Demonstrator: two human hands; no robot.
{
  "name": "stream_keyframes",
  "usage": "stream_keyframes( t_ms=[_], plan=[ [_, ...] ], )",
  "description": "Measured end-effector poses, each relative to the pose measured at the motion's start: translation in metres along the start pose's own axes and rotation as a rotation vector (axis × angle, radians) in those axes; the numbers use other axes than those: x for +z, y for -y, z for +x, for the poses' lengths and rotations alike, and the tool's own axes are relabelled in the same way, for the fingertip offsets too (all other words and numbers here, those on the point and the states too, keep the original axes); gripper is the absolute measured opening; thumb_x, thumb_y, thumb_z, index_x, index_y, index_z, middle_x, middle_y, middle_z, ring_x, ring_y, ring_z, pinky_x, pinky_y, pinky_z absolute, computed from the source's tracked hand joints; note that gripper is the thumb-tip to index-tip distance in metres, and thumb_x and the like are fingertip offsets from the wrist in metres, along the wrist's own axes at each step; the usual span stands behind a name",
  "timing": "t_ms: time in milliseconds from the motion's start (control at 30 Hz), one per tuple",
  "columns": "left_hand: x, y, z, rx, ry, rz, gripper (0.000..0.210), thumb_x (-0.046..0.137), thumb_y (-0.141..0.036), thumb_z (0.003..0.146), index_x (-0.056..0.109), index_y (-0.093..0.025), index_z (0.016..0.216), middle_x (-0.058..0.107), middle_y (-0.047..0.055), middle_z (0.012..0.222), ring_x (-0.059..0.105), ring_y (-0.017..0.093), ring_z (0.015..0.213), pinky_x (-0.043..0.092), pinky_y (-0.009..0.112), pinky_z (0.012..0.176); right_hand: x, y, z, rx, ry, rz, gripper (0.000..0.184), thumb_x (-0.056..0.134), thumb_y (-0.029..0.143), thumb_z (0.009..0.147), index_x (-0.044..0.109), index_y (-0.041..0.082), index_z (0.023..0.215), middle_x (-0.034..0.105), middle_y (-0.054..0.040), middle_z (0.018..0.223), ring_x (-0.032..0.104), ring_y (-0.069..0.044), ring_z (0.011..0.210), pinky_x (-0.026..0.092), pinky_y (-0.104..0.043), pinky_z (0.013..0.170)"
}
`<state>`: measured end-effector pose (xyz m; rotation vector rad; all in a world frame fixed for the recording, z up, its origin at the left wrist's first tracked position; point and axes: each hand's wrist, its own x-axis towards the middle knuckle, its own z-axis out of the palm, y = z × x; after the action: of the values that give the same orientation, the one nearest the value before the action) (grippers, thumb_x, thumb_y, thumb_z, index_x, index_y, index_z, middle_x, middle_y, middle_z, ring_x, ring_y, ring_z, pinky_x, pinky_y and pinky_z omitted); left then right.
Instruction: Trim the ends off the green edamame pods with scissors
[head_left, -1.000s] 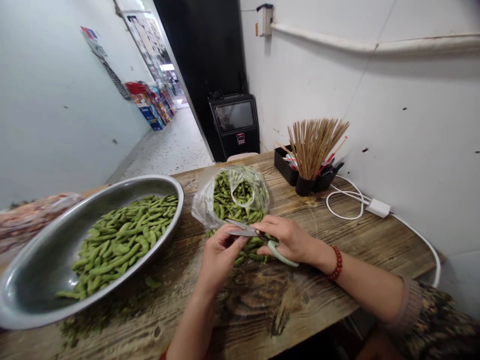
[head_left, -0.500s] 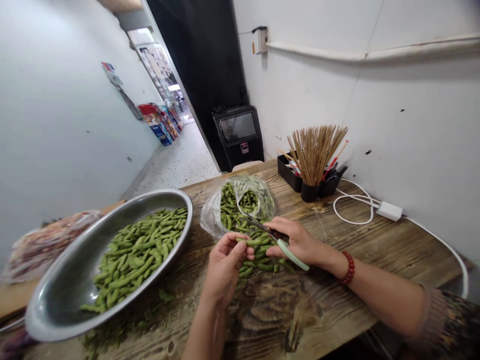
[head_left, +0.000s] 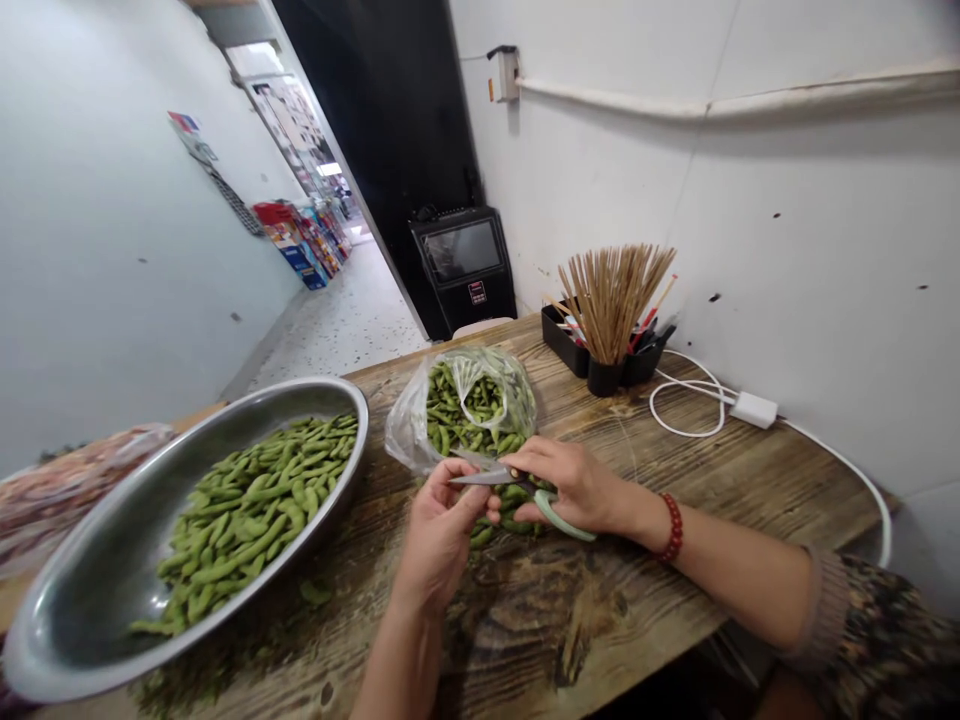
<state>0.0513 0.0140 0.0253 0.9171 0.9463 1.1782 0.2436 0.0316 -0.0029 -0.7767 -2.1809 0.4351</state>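
Observation:
My right hand (head_left: 574,482) grips a pair of scissors (head_left: 559,518) with pale green handles. Their blades are parted and lie across the fingertips of my left hand (head_left: 435,530). Those fingertips are pinched on a green soybean pod, now mostly hidden behind the blades and fingers. Loose soybean pods (head_left: 484,535) lie on the table under both hands. Just beyond them a clear plastic bag (head_left: 406,430) stands with its mouth open, full of more pods. To the left, a large metal basin (head_left: 361,430) holds a heap of green pods (head_left: 255,510).
Trimmings (head_left: 202,665) litter the wooden table (head_left: 510,640) beside the basin. Bundled wooden sticks (head_left: 619,300) stand in a black holder (head_left: 604,378) at the back. A white cable with an adapter (head_left: 754,408) runs along the wall side. A plastic-wrapped bundle (head_left: 82,480) lies at far left.
The scissors have swung left, so their blades now cross my left fingertips and cover the pod that showed there before. The whole view has shifted slightly.

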Motion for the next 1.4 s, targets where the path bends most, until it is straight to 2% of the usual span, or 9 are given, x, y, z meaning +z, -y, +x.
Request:
stream_keyframes(
  t_ms=[100,233,333,533,667,767,867,967,1400],
  plan=[
    [0.001,0.002,0.0,-0.04,0.016,0.062,0.03,0.079,-0.031,0.067,0.058,-0.016,0.083,0.057,-0.003,0.064,0.048,0.006,0.047,0.036,0.017,0.043,0.001,-0.001,-0.001,0.006,0.001,0.02,0.055,0.073,0.035,0.078,0.054,0.016,0.126,0.061,-0.0102,0.103,0.058,-0.02,0.09,0.049,-0.031,0.078],
    [-0.001,0.002,0.0,-0.076,0.046,0.097,0.03,0.069,-0.041,0.077,0.065,-0.012,0.086,0.044,-0.005,0.06,0.033,0.003,0.044,0.021,0.017,0.04,0.001,-0.007,0.0,0.115,-0.111,0.086,0.05,0.073,0.037,0.077,0.057,0.015,0.119,0.059,-0.0069,0.094,0.057,-0.017,0.08,0.049,-0.029,0.072],
    [-0.002,0.0,0.0,-0.083,0.028,0.046,0.032,0.066,-0.043,0.079,0.068,-0.012,0.089,0.046,-0.003,0.065,0.036,0.004,0.048,0.024,0.018,0.044,0.001,-0.01,0.001,0.152,-0.156,0.108,0.048,0.073,0.038,0.077,0.059,0.013,0.116,0.059,-0.0061,0.091,0.057,-0.017,0.079,0.048,-0.029,0.071],
    [-0.006,0.004,0.002,0.011,0.013,0.014,0.022,0.073,-0.032,0.073,0.069,-0.015,0.086,0.059,0.001,0.078,0.047,0.009,0.064,0.038,0.019,0.058,0.004,-0.006,-0.002,0.093,-0.085,0.1,0.05,0.075,0.034,0.075,0.058,0.015,0.118,0.059,-0.0057,0.093,0.055,-0.016,0.075,0.048,-0.028,0.069],
    [-0.008,0.007,0.004,0.102,-0.02,0.025,0.02,0.078,-0.028,0.068,0.069,-0.016,0.082,0.062,0.001,0.08,0.052,0.011,0.075,0.041,0.019,0.069,0.004,-0.003,-0.002,0.032,-0.059,0.035,0.057,0.076,0.033,0.074,0.054,0.015,0.124,0.06,-0.0097,0.102,0.057,-0.02,0.087,0.049,-0.032,0.076],
    [-0.009,0.008,0.004,0.103,-0.032,0.04,0.023,0.08,-0.028,0.065,0.069,-0.016,0.081,0.062,0.0,0.076,0.048,0.009,0.066,0.039,0.017,0.06,0.003,0.0,-0.001,0.002,-0.034,-0.005,0.061,0.076,0.034,0.075,0.051,0.016,0.127,0.06,-0.0102,0.102,0.057,-0.022,0.091,0.049,-0.035,0.078],
    [-0.008,0.008,0.003,0.068,-0.02,0.069,0.023,0.081,-0.028,0.065,0.067,-0.015,0.079,0.059,-0.002,0.069,0.038,0.005,0.052,0.029,0.015,0.046,0.002,0.002,-0.001,-0.002,-0.035,-0.015,0.061,0.076,0.034,0.075,0.051,0.016,0.128,0.06,-0.0102,0.102,0.057,-0.022,0.091,0.049,-0.035,0.078],
    [-0.006,0.008,0.003,0.034,0.003,0.079,0.024,0.08,-0.029,0.065,0.064,-0.016,0.078,0.054,-0.004,0.061,0.036,0.003,0.046,0.025,0.015,0.043,0.002,0.002,-0.001,-0.004,-0.029,-0.023,0.061,0.076,0.035,0.075,0.051,0.016,0.127,0.06,-0.0101,0.102,0.057,-0.022,0.09,0.049,-0.035,0.079],
    [-0.006,0.009,0.002,0.109,0.042,0.162,0.022,0.078,-0.028,0.068,0.062,-0.016,0.077,0.056,-0.005,0.056,0.043,0.005,0.04,0.032,0.014,0.036,0.002,0.003,-0.002,0.008,0.013,0.018,0.054,0.073,0.036,0.078,0.052,0.015,0.124,0.06,-0.0101,0.1,0.058,-0.021,0.088,0.049,-0.032,0.076]
  ],
)
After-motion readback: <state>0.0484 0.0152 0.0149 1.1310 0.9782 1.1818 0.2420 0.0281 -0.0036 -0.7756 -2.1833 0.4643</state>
